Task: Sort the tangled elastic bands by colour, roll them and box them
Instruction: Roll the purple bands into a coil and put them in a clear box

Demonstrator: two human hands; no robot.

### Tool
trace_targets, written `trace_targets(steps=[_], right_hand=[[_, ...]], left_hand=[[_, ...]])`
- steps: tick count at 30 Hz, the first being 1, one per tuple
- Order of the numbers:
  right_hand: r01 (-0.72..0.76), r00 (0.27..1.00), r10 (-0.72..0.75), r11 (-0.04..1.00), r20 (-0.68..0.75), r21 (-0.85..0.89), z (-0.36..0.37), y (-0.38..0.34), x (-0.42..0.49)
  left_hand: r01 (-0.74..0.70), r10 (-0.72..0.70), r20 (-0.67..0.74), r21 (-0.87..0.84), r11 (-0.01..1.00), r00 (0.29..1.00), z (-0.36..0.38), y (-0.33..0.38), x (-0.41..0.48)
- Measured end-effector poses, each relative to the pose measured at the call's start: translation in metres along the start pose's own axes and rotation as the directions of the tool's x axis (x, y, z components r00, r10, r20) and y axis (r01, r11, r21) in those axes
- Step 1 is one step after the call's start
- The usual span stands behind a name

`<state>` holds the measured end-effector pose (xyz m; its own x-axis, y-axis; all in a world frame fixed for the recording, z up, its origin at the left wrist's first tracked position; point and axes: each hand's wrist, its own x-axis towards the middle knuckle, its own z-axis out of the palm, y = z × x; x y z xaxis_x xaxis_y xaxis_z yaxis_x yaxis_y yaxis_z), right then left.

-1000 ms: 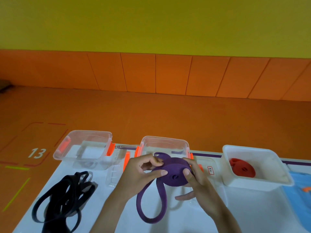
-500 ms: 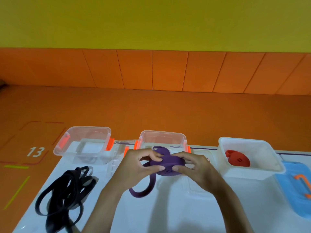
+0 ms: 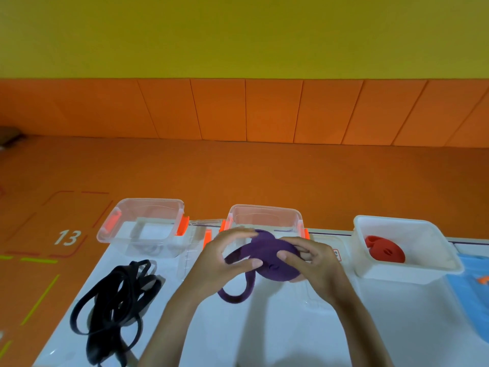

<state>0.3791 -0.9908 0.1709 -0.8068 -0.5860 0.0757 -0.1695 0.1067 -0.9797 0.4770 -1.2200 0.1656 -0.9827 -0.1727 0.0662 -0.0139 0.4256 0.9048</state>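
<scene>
My left hand [image 3: 225,263] and right hand [image 3: 315,266] cover both flanks of the purple band [image 3: 275,260], so its rolled edge shows only in part. Blur smears my left fingers. Both hands grip the roll, thumbs on its near face. It is held above the table [image 3: 264,337], just in front of the middle clear box [image 3: 264,211], face turned up toward me, long axis running left to right. Its unrolled tail loops down to the left. The black bands [image 3: 116,308] are cut off at the bottom edge, the blue lid [image 3: 471,292] at the right.
</scene>
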Motion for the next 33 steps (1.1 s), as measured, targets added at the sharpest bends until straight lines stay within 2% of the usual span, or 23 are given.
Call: trace_targets(steps=[1,3,6,9,12,15,18,23,26,27,29,31,33], right_hand=[[-0.006,0.999,0.007,1.0,-0.044,0.02,0.0,0.001,0.001],[-0.014,0.993,0.019,0.999,-0.119,0.042,-0.003,0.003,0.003],[0.019,0.982,-0.009,0.998,-0.187,0.053,-0.005,0.006,0.002],[0.031,0.977,-0.014,0.997,-0.211,0.077,-0.003,0.005,0.002],[0.041,0.971,-0.039,0.999,-0.237,0.001,-0.002,0.006,0.002],[0.04,0.957,-0.043,0.999,-0.288,-0.019,-0.002,0.006,-0.001],[0.057,0.944,-0.044,0.998,-0.327,0.03,0.0,0.008,-0.007],[-0.055,0.91,0.069,0.997,-0.408,0.045,0.017,0.02,-0.017],[-0.074,0.877,0.121,0.99,-0.465,0.117,0.027,0.028,-0.022],[-0.078,0.87,0.132,0.988,-0.474,0.133,0.031,0.027,-0.024],[-0.081,0.869,0.137,0.987,-0.475,0.136,0.039,0.021,-0.026],[-0.072,0.875,0.124,0.989,-0.468,0.126,0.049,0.013,-0.027],[-0.065,0.892,0.103,0.993,-0.439,0.102,0.061,0.005,-0.028]], left_hand=[[0.033,-0.033,-0.018,0.019,0.999,0.999,-0.004,-0.007,-0.003],[0.145,-0.148,-0.072,-0.048,0.988,0.986,-0.009,-0.025,-0.009],[0.356,-0.371,-0.076,-0.161,0.921,0.926,-0.006,-0.048,-0.016],[0.44,-0.471,-0.136,-0.209,0.873,0.871,0.012,-0.069,-0.019],[0.417,-0.524,-0.23,-0.386,0.823,0.82,0.028,-0.079,-0.021],[0.419,-0.583,-0.166,-0.545,0.726,0.795,0.03,-0.078,-0.026],[0.39,-0.585,-0.089,-0.664,0.638,0.806,0.021,-0.083,-0.03],[0.277,-0.497,-0.026,-0.804,0.526,0.868,-0.004,-0.085,-0.04],[0.159,-0.42,0.003,-0.928,0.337,0.908,-0.026,-0.099,-0.05],[0.16,-0.4,0.026,-0.939,0.305,0.916,-0.033,-0.103,-0.054],[0.198,-0.39,0.038,-0.903,0.38,0.92,-0.043,-0.108,-0.061],[0.265,-0.412,0.018,-0.792,0.55,0.911,-0.052,-0.113,-0.068],[0.325,-0.41,0.031,-0.667,0.671,0.911,-0.062,-0.117,-0.076]])
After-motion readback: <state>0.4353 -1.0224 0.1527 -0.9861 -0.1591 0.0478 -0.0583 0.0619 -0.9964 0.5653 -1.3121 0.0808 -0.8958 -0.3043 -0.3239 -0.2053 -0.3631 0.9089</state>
